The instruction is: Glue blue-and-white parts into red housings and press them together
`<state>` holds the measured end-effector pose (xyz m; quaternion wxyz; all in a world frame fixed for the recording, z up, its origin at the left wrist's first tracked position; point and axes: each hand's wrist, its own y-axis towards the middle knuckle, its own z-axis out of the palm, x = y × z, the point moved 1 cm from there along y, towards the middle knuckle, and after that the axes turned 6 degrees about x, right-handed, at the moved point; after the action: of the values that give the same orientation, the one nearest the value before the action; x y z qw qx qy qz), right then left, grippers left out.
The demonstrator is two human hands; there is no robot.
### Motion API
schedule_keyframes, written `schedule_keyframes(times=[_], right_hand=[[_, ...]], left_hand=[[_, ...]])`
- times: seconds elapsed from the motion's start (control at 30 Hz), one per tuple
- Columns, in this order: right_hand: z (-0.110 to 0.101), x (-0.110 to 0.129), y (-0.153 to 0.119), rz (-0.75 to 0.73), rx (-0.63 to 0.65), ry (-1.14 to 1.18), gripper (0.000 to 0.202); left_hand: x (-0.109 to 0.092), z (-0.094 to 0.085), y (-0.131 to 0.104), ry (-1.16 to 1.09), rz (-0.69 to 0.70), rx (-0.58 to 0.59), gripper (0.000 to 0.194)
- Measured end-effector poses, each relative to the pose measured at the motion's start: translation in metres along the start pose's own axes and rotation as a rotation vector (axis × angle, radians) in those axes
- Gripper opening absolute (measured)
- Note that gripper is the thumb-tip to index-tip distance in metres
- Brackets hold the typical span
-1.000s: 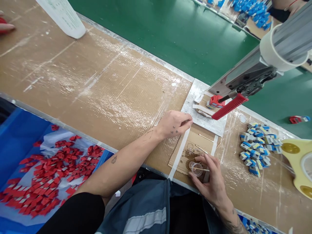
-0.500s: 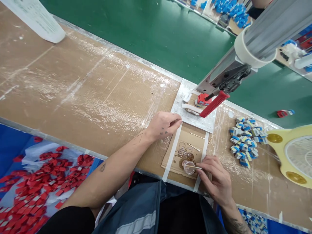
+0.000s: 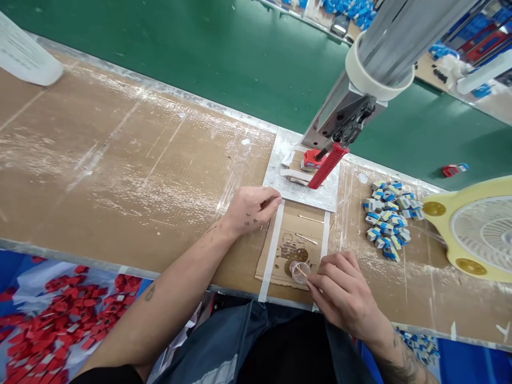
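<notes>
My right hand (image 3: 344, 290) pinches a cotton swab (image 3: 302, 271), whose far end is inside a small clear cup (image 3: 296, 276). That cup stands on a stained cardboard piece (image 3: 276, 261) taped to the bench, beside wet brown spots. Two more swabs lie behind it, the nearer swab (image 3: 306, 238) and the farther swab (image 3: 312, 219). My left hand (image 3: 254, 209) is closed with thumb and fingertips together, near the front left corner of a white metal plate (image 3: 328, 200); anything between the fingertips is hidden. On that plate, a red-handled toggle clamp (image 3: 328, 166) presses on a red block (image 3: 310, 159).
Grey, blue and yellow blocks (image 3: 386, 216) lie in a pile at right, by a yellow fan (image 3: 444, 229). A red and blue piece (image 3: 452, 170) rests on the green surface. Red parts (image 3: 68, 314) fill a bin below left. A white bottle (image 3: 32, 58) lies far left.
The view has shifted, so the bench things appear farther left. My right hand has tilted the swab more steeply in the cup. My left hand keeps its closed pose near the plate.
</notes>
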<state>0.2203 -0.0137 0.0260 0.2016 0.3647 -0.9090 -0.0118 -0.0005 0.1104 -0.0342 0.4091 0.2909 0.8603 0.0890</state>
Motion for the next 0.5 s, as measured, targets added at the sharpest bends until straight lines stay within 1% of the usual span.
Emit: schedule_keyframes(times=[0.07, 0.17, 0.5], right_hand=[[-0.0009, 0.0013, 0.0033, -0.018, 0.04, -0.019, 0.019], [-0.0015, 0.0009, 0.0063, -0.025, 0.066, -0.026, 0.022], [-0.0006, -0.002, 0.007, 0.029, 0.052, 0.015, 0.022]], left_hand=[[-0.0003, -0.0004, 0.0, 0.001, 0.002, -0.002, 0.025], [-0.0001, -0.0006, 0.0001, -0.001, 0.005, -0.008, 0.024], [-0.0009, -0.0004, 0.0005, 0.008, -0.002, 0.004, 0.024]])
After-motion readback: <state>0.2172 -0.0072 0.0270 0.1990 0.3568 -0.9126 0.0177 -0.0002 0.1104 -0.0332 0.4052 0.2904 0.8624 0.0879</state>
